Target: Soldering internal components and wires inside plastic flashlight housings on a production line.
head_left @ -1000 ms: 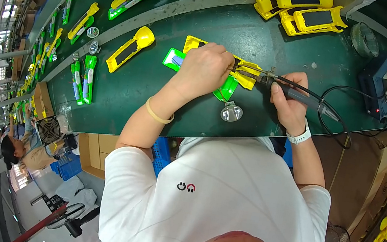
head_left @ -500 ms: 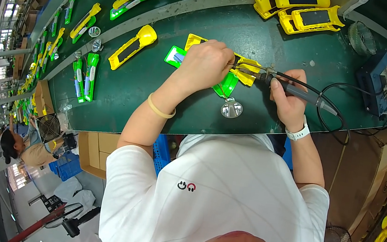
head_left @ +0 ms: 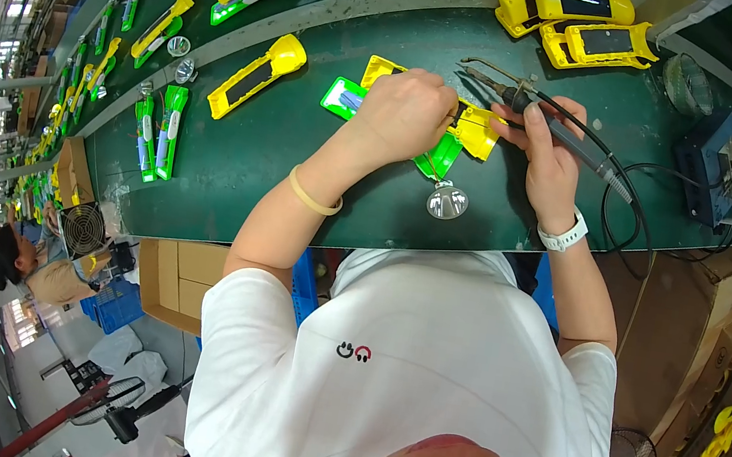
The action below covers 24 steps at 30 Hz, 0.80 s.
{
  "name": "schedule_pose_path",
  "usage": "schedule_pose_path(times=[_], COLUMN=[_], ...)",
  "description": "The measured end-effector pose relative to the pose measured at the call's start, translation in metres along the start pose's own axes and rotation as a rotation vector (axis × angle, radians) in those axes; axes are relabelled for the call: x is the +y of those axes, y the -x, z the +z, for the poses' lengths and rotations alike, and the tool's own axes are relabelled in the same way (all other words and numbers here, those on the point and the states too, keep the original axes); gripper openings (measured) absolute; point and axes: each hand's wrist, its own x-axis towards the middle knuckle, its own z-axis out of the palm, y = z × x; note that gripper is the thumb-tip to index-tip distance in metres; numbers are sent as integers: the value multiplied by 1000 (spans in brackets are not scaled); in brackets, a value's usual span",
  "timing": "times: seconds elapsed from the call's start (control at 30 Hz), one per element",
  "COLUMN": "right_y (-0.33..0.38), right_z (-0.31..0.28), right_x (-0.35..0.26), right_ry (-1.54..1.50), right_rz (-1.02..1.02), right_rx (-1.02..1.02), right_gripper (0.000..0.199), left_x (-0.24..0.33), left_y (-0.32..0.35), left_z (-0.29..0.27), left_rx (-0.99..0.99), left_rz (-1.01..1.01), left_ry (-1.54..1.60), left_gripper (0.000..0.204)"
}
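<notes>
My right hand [head_left: 551, 157] is closed round the grey handle of a soldering iron [head_left: 562, 133]. Its metal tip points up and left, raised off the work, and a finger of this hand reaches towards a yellow flashlight casing [head_left: 475, 133]. Over the middle of that casing, my left hand [head_left: 404, 119] is closed in a pinch; what its fingertips grip is hidden. Under the casing lies a green flashlight half [head_left: 344, 98], partly covered by my left hand. A round silver reflector [head_left: 447, 202] rests on the table just below, joined by a thin wire.
Yellow casings with dark panels [head_left: 593, 40] are stacked at the far right. Another yellow casing [head_left: 256, 78] and two green halves [head_left: 170, 133] lie to the left. A blue soldering station [head_left: 714, 167] with a solder spool stands right, its cable looping beside my right wrist. A person sits far left.
The soldering iron has swung up and away from the casing, its tip lifting beyond my left fingers. My right fingers have moved closer to the casing. My left hand stays over it.
</notes>
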Motion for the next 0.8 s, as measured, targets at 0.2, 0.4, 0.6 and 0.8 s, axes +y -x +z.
schedule_pose_path(times=[0.2, 0.4, 0.6, 0.8], right_y=[-5, -5, -5, -7], right_z=[0, -1, -1, -2], right_x=[0, 3, 3, 6], right_ry=[64, 65, 53, 108], right_rz=[9, -3, -3, -4], right_rx=[1, 2, 10, 51], right_gripper=[22, 22, 21, 22], left_x=[1, 1, -2, -8], left_y=[3, 7, 16, 41], left_z=[2, 1, -14, -39], left_rx=[41, 47, 129, 61], left_rz=[-2, -74, -80, -451], left_ry=[12, 102, 417, 929], left_gripper=[7, 10, 21, 11])
